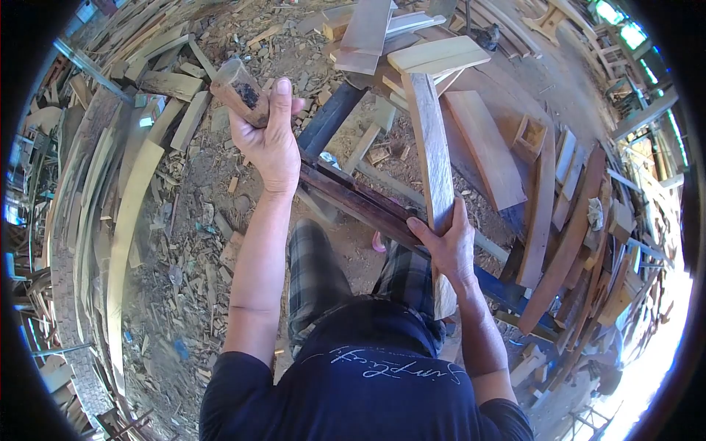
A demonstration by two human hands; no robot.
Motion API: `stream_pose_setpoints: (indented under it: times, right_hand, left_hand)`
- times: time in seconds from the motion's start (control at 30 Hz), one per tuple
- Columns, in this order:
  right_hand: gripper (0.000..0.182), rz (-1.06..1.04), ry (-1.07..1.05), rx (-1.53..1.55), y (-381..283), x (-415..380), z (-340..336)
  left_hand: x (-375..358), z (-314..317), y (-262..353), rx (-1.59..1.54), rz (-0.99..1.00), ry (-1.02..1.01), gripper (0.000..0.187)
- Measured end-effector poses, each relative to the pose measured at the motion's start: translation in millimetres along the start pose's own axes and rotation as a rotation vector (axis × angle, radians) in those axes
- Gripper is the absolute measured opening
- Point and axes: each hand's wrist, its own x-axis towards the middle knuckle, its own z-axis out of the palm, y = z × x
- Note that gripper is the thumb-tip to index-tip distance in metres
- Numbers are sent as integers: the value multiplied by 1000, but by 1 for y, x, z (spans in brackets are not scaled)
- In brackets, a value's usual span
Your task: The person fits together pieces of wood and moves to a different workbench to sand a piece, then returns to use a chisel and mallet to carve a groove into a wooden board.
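Note:
My left hand (pixel 270 140) is raised and wrapped round a short, thick wooden block (pixel 240 91) with a dark patch on its side. My right hand (pixel 450 246) grips a long, pale wooden board (pixel 431 147) near its lower part, thumb on one side and fingers on the other. The board's far end lies by a light plank (pixel 440 55). Between my hands a dark, narrow wooden beam (pixel 360 200) runs diagonally, its right end passing near my right thumb. The block is apart from the board.
Curved planks (pixel 131 220) and other timber are piled at the left. A wide board (pixel 487 147), a small wooden box (pixel 529 138) and long reddish planks (pixel 570 235) lie at the right. Wood scraps and chips (pixel 198 235) cover the ground.

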Motion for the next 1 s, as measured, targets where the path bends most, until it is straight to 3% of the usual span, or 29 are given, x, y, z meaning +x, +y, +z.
stream_pose_setpoints:
  times: [0.07, 0.27, 0.37, 0.47, 0.53, 0.57, 0.63, 0.73, 0.83, 0.9, 1.0]
  right_hand:
    - [63, -24, 11, -5, 0, 1, -1]
    - [64, -181, -3, -176, -28, 22, -25]
    - [63, -509, 31, -244, -81, 53, -47]
    - [61, -812, 140, -243, -167, 72, -78]
    - [65, -1043, 330, -245, -216, 74, -95]
    - [65, -1043, 334, -249, -217, 72, -90]
    - [57, -950, 139, -366, -206, 65, -72]
    - [48, -803, -154, -535, -194, 55, -54]
    - [45, -764, -124, -632, -204, 65, -71]
    - [45, -1256, 221, -322, -228, 76, -84]
    - [45, -1094, 188, -466, -217, 88, -100]
  left_hand:
    - [-2, -2, 7, -21, -133, -85, 24]
    - [-3, 0, 6, 12, -136, -79, 26]
    - [-3, -3, -14, 214, -33, -49, 31]
    - [-9, 5, -4, 96, -26, -101, 26]
    - [-9, 3, -6, 138, 4, -115, 26]
    - [-11, 2, -3, 114, -68, -103, 27]
    - [-11, 0, -2, 88, -151, -88, 31]
    - [-8, -7, -10, -16, -2, -128, 28]
    - [-2, -5, -7, 5, -83, -84, 26]
    - [-2, -4, -13, 69, -31, -81, 24]
    - [-2, -4, -19, 157, 1, -73, 27]
